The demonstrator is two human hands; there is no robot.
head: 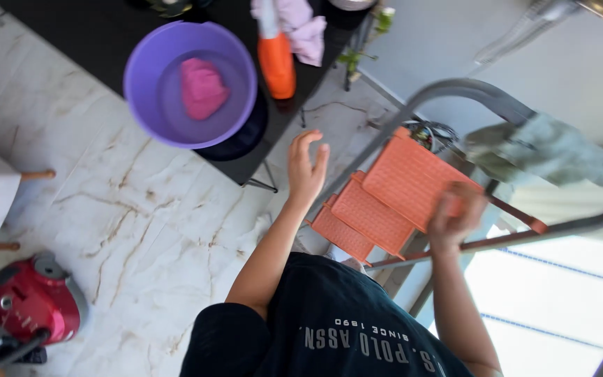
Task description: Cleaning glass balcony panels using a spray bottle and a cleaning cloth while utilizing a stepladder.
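I stand at a stepladder with orange plastic steps [385, 192] and a grey tube frame [455, 89]. My left hand [306, 167] is raised with fingers spread and holds nothing; it hovers just left of the steps, over the edge of a black table [92, 42]. My right hand [455, 213] is blurred, with its fingers curled at the right edge of the top step, next to a reddish-brown side bar [518, 236]. The blur hides whether it grips anything. A grey-green cloth [546, 148] hangs over the top rail, above and to the right of that hand.
On the black table sit a purple basin [149, 105] holding a pink cloth [202, 87], an orange spray bottle [276, 64] and a pale pink rag [301, 28]. A red vacuum cleaner [31, 304] stands on the marble floor [141, 230] at lower left.
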